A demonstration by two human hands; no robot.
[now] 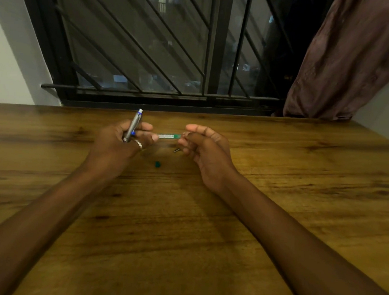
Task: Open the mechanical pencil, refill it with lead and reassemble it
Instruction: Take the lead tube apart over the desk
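My left hand (121, 141) grips a silver mechanical pencil (133, 124) with blue trim, held nearly upright with one end pointing up and away. The same hand's thumb and forefinger pinch one end of a slim green-and-clear lead tube (169, 135) that lies level between both hands. My right hand (202, 148) has its fingertips closed at the tube's green end. On the wooden table (183, 216) below lie a small green cap (157, 164) and a short dark piece (177, 150). Whether a lead is pinched in my right fingers cannot be seen.
A barred window (150, 50) runs along the table's far edge, with a brown curtain (349, 61) hanging at the right. A white wall (6, 69) stands at the left.
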